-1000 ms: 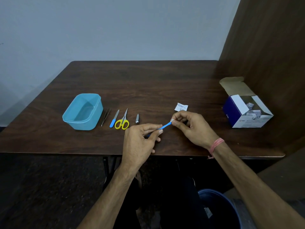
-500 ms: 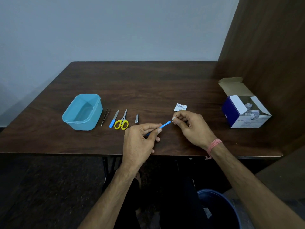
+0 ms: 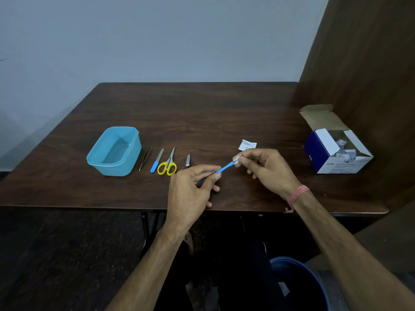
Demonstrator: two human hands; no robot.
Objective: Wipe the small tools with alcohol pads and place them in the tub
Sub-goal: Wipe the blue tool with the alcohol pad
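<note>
My left hand (image 3: pixel 190 189) pinches the lower end of a thin blue tool (image 3: pixel 224 168) above the table's front edge. My right hand (image 3: pixel 267 169) pinches a small white alcohol pad (image 3: pixel 236 161) around the tool's upper tip. An empty light-blue tub (image 3: pixel 112 153) stands at the left. Beside it in a row lie tweezers (image 3: pixel 144 158), a blue-handled file (image 3: pixel 157 162), yellow scissors (image 3: pixel 168 165) and a small nail clipper (image 3: pixel 188 160).
A torn white pad wrapper (image 3: pixel 247 145) lies just behind my right hand. An open blue-and-white box of pads (image 3: pixel 336 151) stands at the right by a wooden partition (image 3: pixel 363 63). A blue bin (image 3: pixel 298 283) sits on the floor under the table (image 3: pixel 202 113).
My right hand with the pad has stayed at the tool's upper tip with only a slight shift. My left hand keeps its pinch on the lower end.
</note>
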